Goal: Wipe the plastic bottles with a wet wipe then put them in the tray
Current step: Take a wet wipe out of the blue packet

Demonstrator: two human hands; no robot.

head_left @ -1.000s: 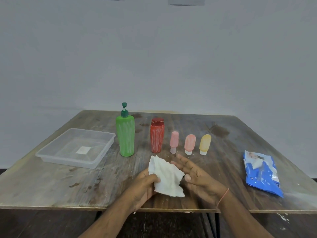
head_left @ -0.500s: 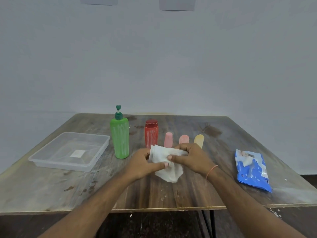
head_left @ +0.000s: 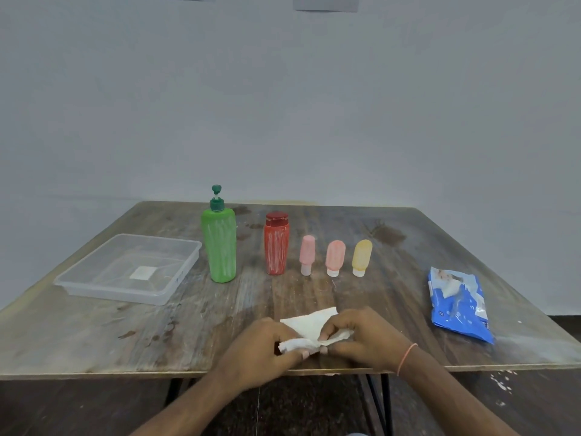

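Head view: white wet wipe [head_left: 309,328] is crumpled and half folded, just inside the bench's [head_left: 393,297] near edge. Left hand [head_left: 261,349] and right hand [head_left: 364,336] meet over it, fingers [head_left: 327,335] curled and pinching its folds. Five bottles stand in a row mid-bench, green pump bottle [head_left: 219,247] beside the clear tray [head_left: 132,270] near the left edge.
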